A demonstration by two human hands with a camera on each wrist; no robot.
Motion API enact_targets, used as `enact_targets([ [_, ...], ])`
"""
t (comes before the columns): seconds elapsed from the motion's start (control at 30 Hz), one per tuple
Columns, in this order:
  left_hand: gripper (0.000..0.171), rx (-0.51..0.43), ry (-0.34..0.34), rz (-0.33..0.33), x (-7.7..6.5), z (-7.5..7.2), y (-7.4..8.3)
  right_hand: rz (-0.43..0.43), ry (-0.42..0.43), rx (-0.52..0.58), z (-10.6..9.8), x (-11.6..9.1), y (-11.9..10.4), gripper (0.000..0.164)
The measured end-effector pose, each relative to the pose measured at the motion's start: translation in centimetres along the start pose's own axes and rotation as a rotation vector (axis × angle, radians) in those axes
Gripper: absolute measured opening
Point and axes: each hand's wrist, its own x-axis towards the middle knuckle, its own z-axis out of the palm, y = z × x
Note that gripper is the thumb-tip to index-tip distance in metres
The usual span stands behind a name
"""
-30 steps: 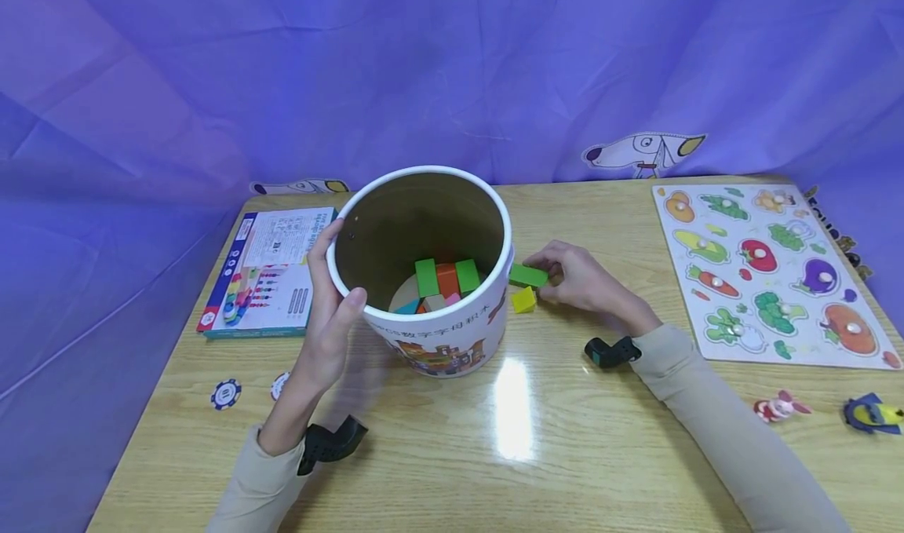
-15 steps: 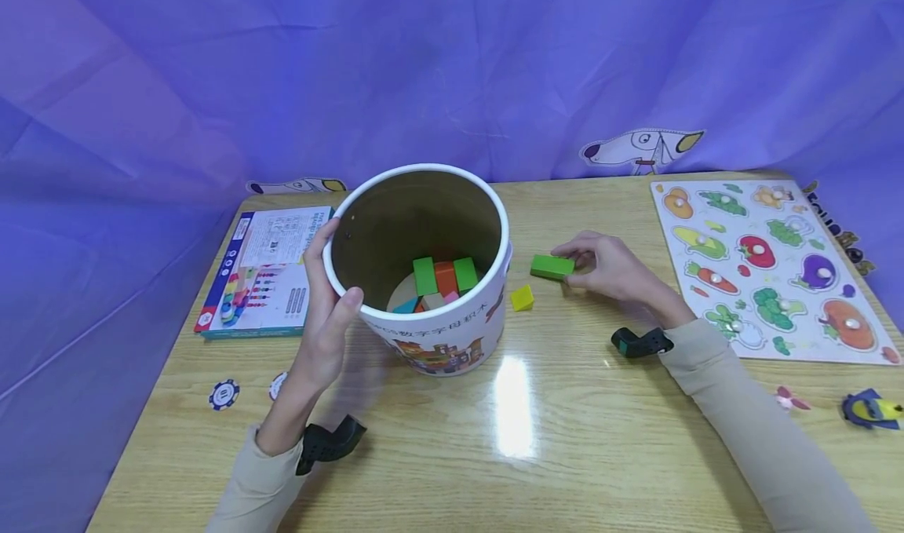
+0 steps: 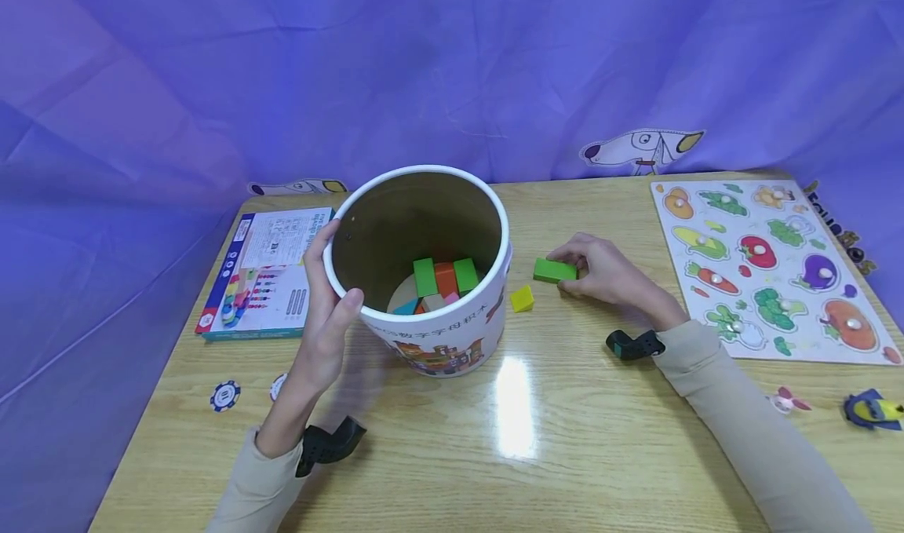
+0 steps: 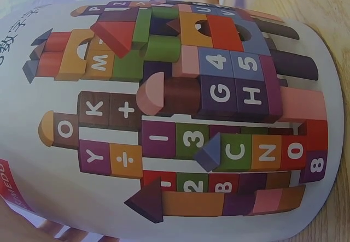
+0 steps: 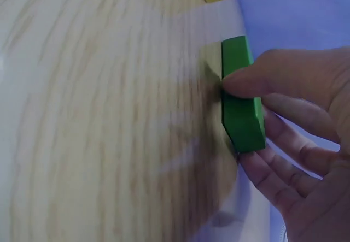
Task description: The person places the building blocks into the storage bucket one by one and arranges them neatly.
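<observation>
My left hand [image 3: 328, 325] grips the left rim of a large white bucket [image 3: 459, 337], its thumb over the near edge. In the left wrist view the bucket's printed wall [image 4: 60, 198] fills most of the picture. Several coloured blocks lie at the bucket's bottom, among them a green block [image 3: 425, 277] and a red one [image 3: 446, 279]. Right of the bucket, my right hand [image 3: 600, 272] pinches a green rectangular block [image 3: 554, 270] between thumb and fingers, low over the table. The right wrist view shows the thumb across that block's face. A small yellow block [image 3: 523, 298] sits between block and bucket.
On the left lies a flat toy box [image 3: 271, 282], with two poker chips [image 3: 225, 396] in front of it. A vegetable peg puzzle board [image 3: 770, 274] occupies the right side. Two small figurines [image 3: 872, 410] stand before the board. A purple cloth [image 3: 452, 70] hangs behind the table.
The right hand and the green block have moved right, away from the bucket's side. Over the last half second the fingers have closed further over the block. The left hand has stayed on the rim.
</observation>
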Motion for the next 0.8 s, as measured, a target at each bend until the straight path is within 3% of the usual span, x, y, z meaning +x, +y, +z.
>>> enact_targets([
  [0.17, 0.075, -0.002, 0.001, 0.0, 0.0, 0.0, 0.0, 0.011, 0.023, 0.008, -0.9, -0.2, -0.7, 0.041],
  [0.27, 0.076, 0.006, 0.003, -0.001, 0.0, 0.0, 0.0, -0.018, 0.095, 0.018, -2.4, -0.4, -1.8, 0.042],
  [0.4, 0.076, 0.011, 0.006, 0.0, 0.0, 0.0, 0.0, -0.106, 0.236, 0.012, -5.0, -0.5, -4.7, 0.042],
  [0.57, 0.075, 0.001, 0.01, 0.003, 0.0, 0.0, 0.0, -0.252, 0.372, 0.031, -7.7, -0.5, -10.0, 0.042],
  [0.67, 0.075, -0.006, 0.007, 0.003, 0.0, 0.0, 0.0, -0.34, 0.375, 0.1, -8.3, -0.4, -13.4, 0.042],
  [0.8, 0.074, -0.011, 0.004, 0.001, 0.0, 0.0, 0.0, -0.458, 0.293, 0.153, -7.7, 0.4, -17.0, 0.041],
])
